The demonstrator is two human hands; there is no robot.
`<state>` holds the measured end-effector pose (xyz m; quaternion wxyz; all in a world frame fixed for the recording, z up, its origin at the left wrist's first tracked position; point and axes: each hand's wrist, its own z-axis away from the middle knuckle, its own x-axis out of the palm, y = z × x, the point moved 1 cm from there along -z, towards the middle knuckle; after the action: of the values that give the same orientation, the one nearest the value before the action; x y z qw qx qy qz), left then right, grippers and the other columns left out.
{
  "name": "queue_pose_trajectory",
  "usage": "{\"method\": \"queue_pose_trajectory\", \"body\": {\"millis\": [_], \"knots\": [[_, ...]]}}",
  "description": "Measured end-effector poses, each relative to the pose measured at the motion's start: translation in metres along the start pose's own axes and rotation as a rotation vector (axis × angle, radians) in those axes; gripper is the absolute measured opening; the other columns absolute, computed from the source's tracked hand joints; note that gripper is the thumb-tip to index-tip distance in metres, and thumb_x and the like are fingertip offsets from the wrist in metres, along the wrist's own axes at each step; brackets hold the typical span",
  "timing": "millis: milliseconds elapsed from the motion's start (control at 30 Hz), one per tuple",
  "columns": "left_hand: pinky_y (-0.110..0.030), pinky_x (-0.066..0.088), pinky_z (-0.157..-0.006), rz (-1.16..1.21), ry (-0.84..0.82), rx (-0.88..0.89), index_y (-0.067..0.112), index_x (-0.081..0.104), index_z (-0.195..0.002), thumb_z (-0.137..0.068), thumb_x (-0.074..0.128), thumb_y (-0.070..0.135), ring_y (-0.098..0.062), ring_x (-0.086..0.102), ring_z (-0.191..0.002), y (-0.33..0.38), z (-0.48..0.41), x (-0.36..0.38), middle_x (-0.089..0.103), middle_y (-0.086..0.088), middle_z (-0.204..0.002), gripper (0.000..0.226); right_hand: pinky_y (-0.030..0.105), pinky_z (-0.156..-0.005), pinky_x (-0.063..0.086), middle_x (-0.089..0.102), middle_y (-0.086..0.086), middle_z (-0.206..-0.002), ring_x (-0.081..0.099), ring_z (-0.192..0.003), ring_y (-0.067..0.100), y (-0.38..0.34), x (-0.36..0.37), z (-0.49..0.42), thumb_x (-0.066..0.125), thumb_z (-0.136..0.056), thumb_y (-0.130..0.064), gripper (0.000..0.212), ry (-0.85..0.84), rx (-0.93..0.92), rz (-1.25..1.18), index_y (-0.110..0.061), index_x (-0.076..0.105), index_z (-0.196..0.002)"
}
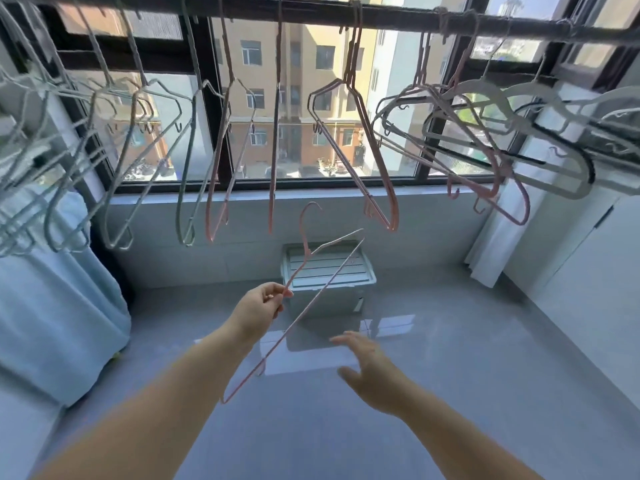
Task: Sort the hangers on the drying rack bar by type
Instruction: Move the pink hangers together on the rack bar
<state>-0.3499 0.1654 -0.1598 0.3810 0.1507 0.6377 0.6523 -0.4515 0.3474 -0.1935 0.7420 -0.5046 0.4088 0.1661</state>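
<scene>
Head camera: a person's left hand [259,308] pinches a thin pink wire clothes hanger [311,298] between thumb and fingertips, gripping it at one shoulder just below the neck. The hanger is held in the air in front of the body, well below the dark horizontal drying rack bar [381,15] that runs across the top of the frame. It is tilted, with its small hook pointing up and away from the hand and its long bottom bar slanting down towards the left forearm. The wire is slim and pale pink, bent into a flat triangle.

The right hand [372,370] hovers lower and to the right of the hanger, apart from it. Its fingers are spread and loose and it grips nothing; it is somewhat blurred.

On the bar, pale grey-green wire hangers [182,202] crowd the left end, more pink wire hangers [380,168] hang around the middle, and broad white plastic hangers [561,188] bunch at the right, mixed with some pink ones and at least one black one.

Below, a pale green lidded plastic storage box [329,271] sits on the glossy grey tiled floor [450,358] against the wall under the black-framed window [207,98]. Light blue fabric [52,306] drapes at the left edge.
</scene>
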Motion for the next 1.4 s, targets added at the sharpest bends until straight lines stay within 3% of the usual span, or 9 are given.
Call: {"method": "queue_pose_trajectory", "body": {"millis": [200, 367, 500, 633, 767, 900, 1100, 1267, 1400], "knots": [[-0.018, 0.029, -0.045, 0.287, 0.028, -0.123, 0.014, 0.056, -0.082, -0.094, 0.036, 0.003, -0.01, 0.034, -0.05, 0.008, 0.006, 0.029, 0.043, -0.003, -0.065, 0.026, 0.019, -0.107, 0.021, 0.032, -0.007, -0.141, 0.031, -0.133, 0.008, -0.049, 0.049, 0.016, 0.05, -0.09, -0.042, 0.052, -0.113, -0.011, -0.191, -0.026, 0.032, -0.137], [-0.016, 0.029, -0.04, 0.501, -0.022, -0.189, 0.01, 0.054, -0.083, -0.095, 0.032, 0.003, -0.009, 0.032, -0.047, 0.034, 0.012, 0.044, 0.04, -0.003, -0.063, 0.026, 0.018, -0.103, 0.021, 0.016, -0.005, -0.148, 0.019, -0.137, 0.012, -0.059, 0.055, 0.022, 0.036, -0.093, -0.048, 0.043, 0.059, 0.062, -0.189, -0.027, 0.04, -0.13], [-0.014, 0.03, -0.041, 0.598, -0.016, -0.194, 0.012, 0.052, -0.081, -0.096, 0.033, 0.004, -0.006, 0.035, -0.044, 0.058, 0.008, 0.051, 0.04, -0.002, -0.061, 0.025, 0.013, -0.096, 0.026, 0.033, -0.005, -0.134, 0.035, -0.124, 0.012, -0.059, 0.044, 0.019, 0.007, -0.07, -0.082, 0.08, 0.179, 0.005, -0.271, -0.022, 0.051, -0.102], [-0.016, 0.039, -0.05, 0.621, -0.041, -0.182, 0.01, 0.056, -0.091, -0.095, 0.036, 0.003, -0.009, 0.044, -0.055, 0.077, 0.007, 0.054, 0.049, -0.004, -0.067, 0.022, 0.024, -0.092, 0.042, 0.046, -0.016, -0.1, 0.05, -0.101, 0.013, -0.06, 0.028, 0.019, 0.029, -0.096, -0.035, 0.015, 0.266, -0.007, -0.342, -0.032, 0.042, -0.091], [-0.02, 0.05, -0.069, 0.529, -0.107, -0.074, 0.011, 0.053, -0.115, -0.09, 0.045, -0.001, -0.013, 0.06, -0.076, 0.087, 0.015, 0.049, 0.064, -0.003, -0.087, 0.029, 0.014, -0.068, 0.041, 0.055, -0.01, -0.083, 0.053, -0.08, 0.004, -0.06, 0.003, 0.024, 0.026, -0.098, -0.034, 0.028, 0.373, 0.0, -0.346, -0.029, 0.05, -0.084], [-0.014, 0.052, -0.076, 0.361, -0.111, 0.109, 0.006, 0.046, -0.126, -0.086, 0.054, 0.0, -0.009, 0.063, -0.089, 0.089, 0.032, 0.043, 0.066, 0.006, -0.097, 0.042, 0.013, -0.055, 0.036, 0.05, -0.007, -0.061, 0.049, -0.059, 0.003, -0.065, -0.011, 0.031, 0.026, -0.099, -0.028, 0.032, 0.455, -0.028, -0.34, -0.031, 0.039, -0.07], [-0.002, 0.043, -0.066, 0.179, -0.162, 0.315, 0.014, 0.039, -0.132, -0.085, 0.056, 0.007, 0.018, 0.058, -0.079, 0.111, 0.057, 0.045, 0.06, 0.017, -0.099, 0.05, 0.01, -0.046, 0.031, 0.055, -0.021, -0.055, 0.048, -0.051, 0.001, -0.082, -0.042, 0.036, 0.029, -0.097, -0.024, 0.03, 0.618, -0.106, -0.353, -0.029, 0.038, -0.069], [-0.005, 0.047, -0.069, 0.029, -0.143, 0.463, 0.015, 0.026, -0.139, -0.089, 0.051, 0.013, 0.005, 0.057, -0.086, 0.148, 0.055, 0.039, 0.059, 0.016, -0.1, 0.056, 0.015, -0.041, 0.029, 0.049, -0.01, -0.046, 0.047, -0.044, 0.007, -0.103, -0.086, 0.028, 0.024, -0.094, -0.034, 0.027, 0.725, -0.188, -0.227, -0.03, 0.043, -0.075], [-0.026, 0.051, -0.077, 0.055, -0.124, 0.489, 0.014, 0.025, -0.139, -0.091, 0.048, 0.013, -0.014, 0.063, -0.083, 0.176, 0.047, 0.032, 0.066, 0.0, -0.104, 0.053, 0.021, -0.05, 0.041, 0.06, -0.002, -0.065, 0.057, -0.058, 0.017, -0.118, -0.112, 0.015, 0.028, -0.097, -0.028, 0.027, 0.77, -0.209, -0.159, -0.017, 0.053, -0.097]]}}
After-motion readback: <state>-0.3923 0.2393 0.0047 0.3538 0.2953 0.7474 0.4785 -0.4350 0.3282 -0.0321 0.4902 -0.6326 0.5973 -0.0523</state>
